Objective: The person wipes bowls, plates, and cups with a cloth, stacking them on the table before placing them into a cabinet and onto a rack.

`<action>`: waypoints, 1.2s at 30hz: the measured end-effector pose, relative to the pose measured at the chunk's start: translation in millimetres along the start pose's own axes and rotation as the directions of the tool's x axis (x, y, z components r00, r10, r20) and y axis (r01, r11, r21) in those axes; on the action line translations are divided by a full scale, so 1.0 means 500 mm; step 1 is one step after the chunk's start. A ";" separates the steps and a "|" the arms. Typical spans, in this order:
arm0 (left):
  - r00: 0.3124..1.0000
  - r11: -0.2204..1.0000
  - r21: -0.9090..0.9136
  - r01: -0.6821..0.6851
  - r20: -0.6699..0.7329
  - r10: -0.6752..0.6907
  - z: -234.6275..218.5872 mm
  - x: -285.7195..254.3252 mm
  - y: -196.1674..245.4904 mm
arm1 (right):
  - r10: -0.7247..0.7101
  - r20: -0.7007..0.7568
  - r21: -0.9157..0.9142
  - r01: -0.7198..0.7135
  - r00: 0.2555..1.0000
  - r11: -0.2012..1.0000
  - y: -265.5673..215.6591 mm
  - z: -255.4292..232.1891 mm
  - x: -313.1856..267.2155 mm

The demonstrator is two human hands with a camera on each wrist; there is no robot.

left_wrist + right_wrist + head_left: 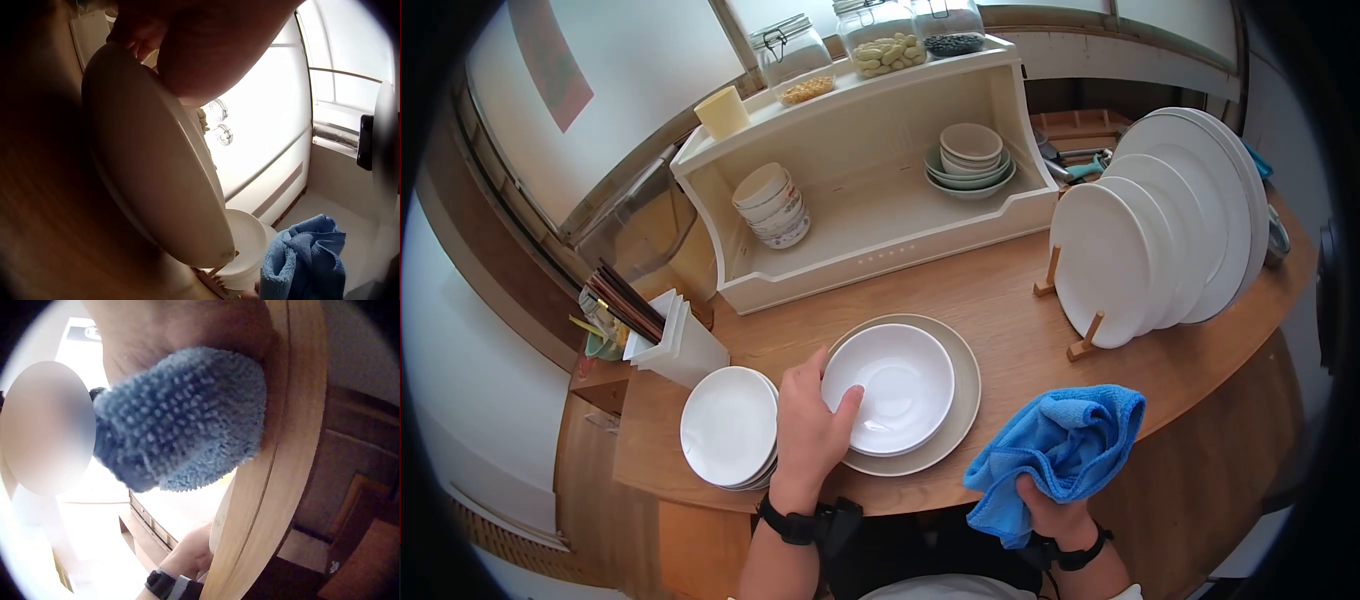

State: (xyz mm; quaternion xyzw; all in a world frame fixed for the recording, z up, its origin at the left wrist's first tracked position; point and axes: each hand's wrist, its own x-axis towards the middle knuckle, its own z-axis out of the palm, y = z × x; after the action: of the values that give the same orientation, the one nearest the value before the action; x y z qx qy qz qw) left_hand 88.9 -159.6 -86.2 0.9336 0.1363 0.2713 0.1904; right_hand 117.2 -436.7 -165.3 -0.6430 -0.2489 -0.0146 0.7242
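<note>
A white bowl (890, 385) sits on a larger beige-rimmed plate (966, 395) near the table's front edge. At the bowl's left side, my left hand (815, 430) grips its rim, the thumb over the inside edge and the fingers around the outside. In the left wrist view the hand (206, 50) is above the tilted-looking dish (150, 150). My right hand (1055, 512) holds a crumpled blue cloth (1055, 440) over the table's front edge, right of the plate. The cloth (187, 419) covers most of the fingers in the right wrist view.
Small white plates (730, 425) are stacked at the left, beside a white holder (685, 345) with chopsticks. Large plates (1100, 265) stand in a wooden rack at the right. Behind is a cream shelf (880, 255) with bowls inside and jars on top.
</note>
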 end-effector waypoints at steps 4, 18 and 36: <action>0.993 0.993 -0.022 0.113 0.044 -0.112 0.002 0.002 -0.008 | -0.033 -0.033 -0.013 0.033 0.999 0.999 0.002 0.002 -0.004; 0.991 0.957 -0.287 0.040 -0.114 -0.076 0.009 0.013 0.008 | 0.009 0.043 -0.108 -0.004 0.999 0.994 0.031 -0.013 -0.016; 0.968 0.511 -0.844 -0.164 -0.037 0.250 -0.132 -0.164 0.149 | 0.089 0.217 -0.035 -0.084 0.972 0.996 -0.103 0.060 0.090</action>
State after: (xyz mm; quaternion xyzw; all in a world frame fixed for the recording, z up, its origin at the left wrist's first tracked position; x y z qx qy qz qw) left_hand -3.4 -236.8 -39.8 0.7473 -0.1316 0.2821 0.5870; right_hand 129.1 -404.1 -99.1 -0.6600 -0.2985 0.0846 0.6842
